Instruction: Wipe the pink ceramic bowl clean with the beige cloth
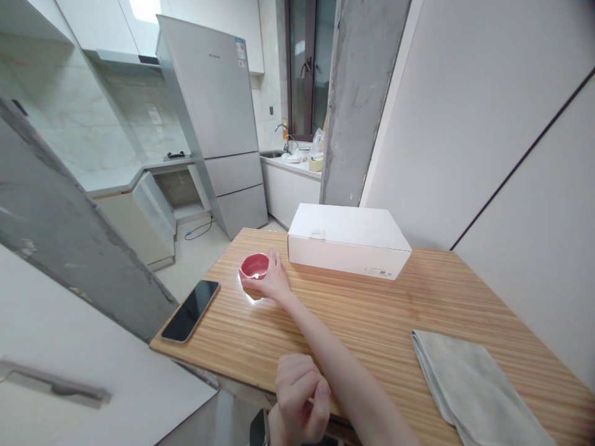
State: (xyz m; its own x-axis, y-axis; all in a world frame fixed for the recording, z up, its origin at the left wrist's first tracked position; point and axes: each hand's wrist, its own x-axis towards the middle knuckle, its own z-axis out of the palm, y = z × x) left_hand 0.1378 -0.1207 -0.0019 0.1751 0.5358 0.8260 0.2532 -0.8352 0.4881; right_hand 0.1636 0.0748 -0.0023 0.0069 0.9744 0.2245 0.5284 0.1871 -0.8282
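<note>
A small pinkish-red bowl (255, 265) is upright at the far left part of the wooden table, with a bright reflection by its base. My right hand (275, 282) grips it from the right, thumb at the near side and fingers at the back of the rim. No contents show in the bowl. My left hand (301, 393) is curled into a fist by the table's near edge, beside my right forearm, with nothing visible in it. A dark watch (259, 427) sits on the left wrist.
A black-screened phone (191, 311) lies at the left edge of the wooden table (344, 322). Behind the bowl, to the right, stands a white box (346, 238). A folded grey cloth (474, 384) lies at the right. Beyond are a fridge (214, 93) and a sink (272, 153).
</note>
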